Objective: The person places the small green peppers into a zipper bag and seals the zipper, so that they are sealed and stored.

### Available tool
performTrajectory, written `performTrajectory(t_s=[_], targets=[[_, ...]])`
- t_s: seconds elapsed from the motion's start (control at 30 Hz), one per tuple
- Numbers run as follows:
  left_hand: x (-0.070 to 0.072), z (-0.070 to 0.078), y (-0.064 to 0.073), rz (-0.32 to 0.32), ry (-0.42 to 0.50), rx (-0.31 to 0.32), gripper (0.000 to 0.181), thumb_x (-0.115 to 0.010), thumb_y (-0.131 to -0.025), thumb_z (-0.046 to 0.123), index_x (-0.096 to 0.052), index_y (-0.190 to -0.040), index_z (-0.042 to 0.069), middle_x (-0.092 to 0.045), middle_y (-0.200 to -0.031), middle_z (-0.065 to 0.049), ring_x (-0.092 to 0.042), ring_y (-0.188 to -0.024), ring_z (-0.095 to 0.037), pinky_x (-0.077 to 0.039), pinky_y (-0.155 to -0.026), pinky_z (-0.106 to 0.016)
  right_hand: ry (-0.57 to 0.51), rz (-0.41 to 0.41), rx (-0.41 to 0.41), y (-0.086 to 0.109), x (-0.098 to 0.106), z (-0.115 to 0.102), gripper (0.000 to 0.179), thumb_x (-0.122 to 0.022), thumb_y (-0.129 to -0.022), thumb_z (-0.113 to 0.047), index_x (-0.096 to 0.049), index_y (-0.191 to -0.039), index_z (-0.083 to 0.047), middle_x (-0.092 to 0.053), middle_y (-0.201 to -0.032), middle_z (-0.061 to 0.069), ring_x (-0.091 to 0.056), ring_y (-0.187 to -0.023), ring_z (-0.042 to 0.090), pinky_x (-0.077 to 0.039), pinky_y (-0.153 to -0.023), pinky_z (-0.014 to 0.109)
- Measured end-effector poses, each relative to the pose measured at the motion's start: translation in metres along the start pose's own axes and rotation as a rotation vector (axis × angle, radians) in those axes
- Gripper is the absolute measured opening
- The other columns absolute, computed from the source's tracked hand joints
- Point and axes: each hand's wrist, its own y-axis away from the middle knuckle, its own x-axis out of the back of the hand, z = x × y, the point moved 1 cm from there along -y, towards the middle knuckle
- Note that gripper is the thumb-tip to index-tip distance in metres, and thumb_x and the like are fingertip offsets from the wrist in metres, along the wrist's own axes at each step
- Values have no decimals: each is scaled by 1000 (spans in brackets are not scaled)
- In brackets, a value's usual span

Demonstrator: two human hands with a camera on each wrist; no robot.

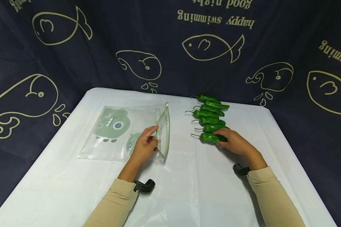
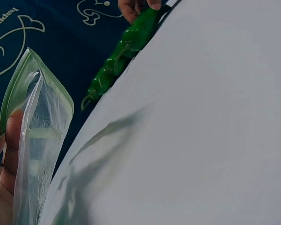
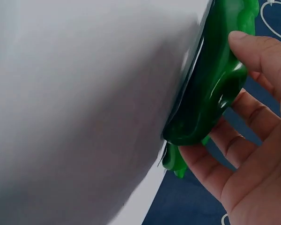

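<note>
A clear zip bag with green cartoon prints lies flat at the left of the table, its green-edged mouth parted and facing right. My left hand pinches the rim of that mouth; in the left wrist view the bag stands gaping beside the fingers. Several green peppers lie in a column to the right of the bag, stems to the left. On the nearest pepper my right hand has its grip, thumb and fingers on opposite sides, as the right wrist view of the pepper shows.
A white cloth covers the table. Dark blue fabric printed with fish and whales hangs behind and around it. Black wrist cameras sit on the left wrist and the right wrist.
</note>
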Motion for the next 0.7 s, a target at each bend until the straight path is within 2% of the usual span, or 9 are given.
performTrajectory(t_s=[0.3,0.57,0.7], targets=[[0,1,1,1,3,4,57,-48,-90,-14,-44,-146,-4,-42,-147,-16,-49,-91,-21,-58,-61,-23,-38,31,61,-2,-1,-6,42,-75,-88,-8,-63,-127,-4,-58,-127,16,-52,-122,37,-44,-102,56],[0,1,-1,1,-14,4,57,-48,-90,-15,-43,-146,-5,-41,-147,-17,-49,-89,-21,-58,-62,-24,-51,39,82,-7,-1,-16,43,-78,-86,-12,-64,-127,-7,-58,-127,12,-54,-118,31,-47,-99,51],[0,-17,-6,8,10,11,58,-49,-91,-14,-43,-147,-2,-40,-148,-14,-48,-90,-20,-57,-60,-23,-68,44,107,-9,0,-24,44,-79,-86,-13,-64,-127,-7,-59,-123,10,-55,-113,28,-48,-96,49]])
